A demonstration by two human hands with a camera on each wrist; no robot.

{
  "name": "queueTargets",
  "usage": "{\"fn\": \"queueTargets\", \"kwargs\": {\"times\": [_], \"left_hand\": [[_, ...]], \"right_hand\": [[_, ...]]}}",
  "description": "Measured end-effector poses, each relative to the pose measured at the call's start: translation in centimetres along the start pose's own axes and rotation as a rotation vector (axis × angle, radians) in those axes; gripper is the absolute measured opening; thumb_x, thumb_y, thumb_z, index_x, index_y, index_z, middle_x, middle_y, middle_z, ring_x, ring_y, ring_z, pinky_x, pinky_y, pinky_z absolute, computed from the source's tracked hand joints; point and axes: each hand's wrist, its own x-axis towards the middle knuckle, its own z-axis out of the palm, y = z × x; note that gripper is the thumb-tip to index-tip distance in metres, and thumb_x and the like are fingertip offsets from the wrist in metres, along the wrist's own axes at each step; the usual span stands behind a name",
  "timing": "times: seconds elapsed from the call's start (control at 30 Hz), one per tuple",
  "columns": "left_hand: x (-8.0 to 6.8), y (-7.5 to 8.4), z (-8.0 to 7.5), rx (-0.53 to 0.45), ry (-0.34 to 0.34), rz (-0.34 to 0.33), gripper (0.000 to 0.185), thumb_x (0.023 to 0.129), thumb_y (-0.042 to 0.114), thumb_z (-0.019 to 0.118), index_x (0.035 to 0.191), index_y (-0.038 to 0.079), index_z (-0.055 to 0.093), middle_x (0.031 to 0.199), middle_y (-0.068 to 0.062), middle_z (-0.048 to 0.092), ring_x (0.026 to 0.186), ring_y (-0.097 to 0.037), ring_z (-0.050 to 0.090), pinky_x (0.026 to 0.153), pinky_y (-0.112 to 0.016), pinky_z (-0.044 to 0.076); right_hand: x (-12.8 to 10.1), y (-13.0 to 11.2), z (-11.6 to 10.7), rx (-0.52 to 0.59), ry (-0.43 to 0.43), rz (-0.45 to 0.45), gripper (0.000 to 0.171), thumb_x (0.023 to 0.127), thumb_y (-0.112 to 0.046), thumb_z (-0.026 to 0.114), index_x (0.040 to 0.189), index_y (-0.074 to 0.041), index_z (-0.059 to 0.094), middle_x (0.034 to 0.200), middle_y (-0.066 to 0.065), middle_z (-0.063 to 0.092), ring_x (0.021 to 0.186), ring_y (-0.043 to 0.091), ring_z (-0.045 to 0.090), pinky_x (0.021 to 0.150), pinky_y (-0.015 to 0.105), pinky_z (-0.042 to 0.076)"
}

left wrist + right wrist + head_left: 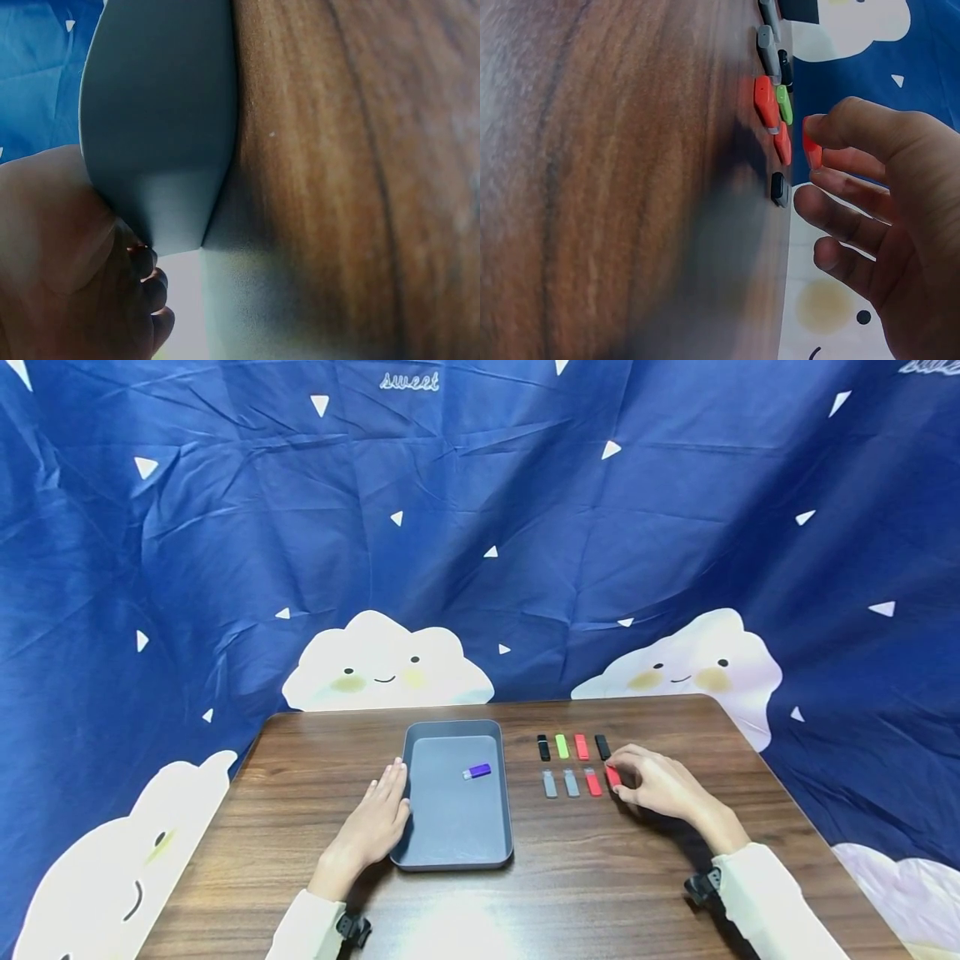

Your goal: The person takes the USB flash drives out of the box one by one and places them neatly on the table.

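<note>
My left hand (375, 817) lies against the left wall of a grey tray (450, 831), fingers straight along its rim. A purple USB stick (478, 771) with a clear cap lies inside the tray. To the right of the tray, my right hand (663, 787) pinches a red USB stick (613, 777) between thumb and fingertips. In the right wrist view this held red stick (811, 148) is up off the wood, and the other fingers are loosely curved. Beside it on the table lies another red USB stick (593, 782).
Two grey USB sticks, one of them a grey stick (550, 784) at the left end, share the near row. The far row has a black stick (543, 747), a green stick (562, 746), a red stick (581, 746) and a dark stick (602, 747). A blue curtain (525, 527) hangs behind the wooden table (300, 793).
</note>
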Motion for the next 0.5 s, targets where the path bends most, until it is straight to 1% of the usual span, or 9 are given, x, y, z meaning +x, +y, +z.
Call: {"fn": "queueTargets", "kwargs": {"times": [0.13, 0.27, 0.43, 0.5], "left_hand": [[0.03, 0.03, 0.0, 0.002, 0.008, 0.007, 0.059, 0.112, 0.017, 0.043, 0.163, -0.011, 0.03, 0.174, -0.026, 0.026, 0.162, -0.043, 0.028, 0.132, -0.061, 0.027], [0.05, -0.04, 0.06, -0.005, 0.004, 0.005, 0.059, 0.112, 0.016, 0.044, 0.163, -0.01, 0.03, 0.174, -0.026, 0.026, 0.162, -0.043, 0.028, 0.132, -0.061, 0.027], [0.08, -0.14, 0.17, 0.002, -0.001, 0.0, 0.06, 0.112, 0.016, 0.044, 0.163, -0.011, 0.029, 0.174, -0.026, 0.026, 0.162, -0.043, 0.027, 0.132, -0.061, 0.026], [0.11, -0.16, 0.2, 0.005, 0.0, 0.001, 0.06, 0.112, 0.016, 0.044, 0.163, -0.011, 0.028, 0.174, -0.026, 0.025, 0.162, -0.043, 0.028, 0.132, -0.061, 0.026]], "right_hand": [[-0.13, 0.14, 0.28, 0.009, -0.005, 0.015, 0.035, 0.087, -0.022, 0.084, 0.121, -0.014, 0.078, 0.126, 0.0, 0.074, 0.111, 0.025, 0.074, 0.084, 0.049, 0.061], [-0.17, 0.3, 0.59, 0.013, -0.01, 0.024, 0.035, 0.087, -0.022, 0.084, 0.12, -0.014, 0.077, 0.125, -0.001, 0.074, 0.11, 0.024, 0.073, 0.083, 0.049, 0.061], [-0.09, 0.53, 0.82, 0.015, -0.018, 0.03, 0.036, 0.087, -0.021, 0.084, 0.122, -0.014, 0.076, 0.125, 0.0, 0.073, 0.094, 0.017, 0.069, 0.075, 0.043, 0.058], [-0.07, 0.65, 0.89, 0.021, -0.024, 0.034, 0.038, 0.087, -0.021, 0.083, 0.123, -0.014, 0.076, 0.126, 0.001, 0.073, 0.092, 0.016, 0.067, 0.074, 0.042, 0.057]]}}
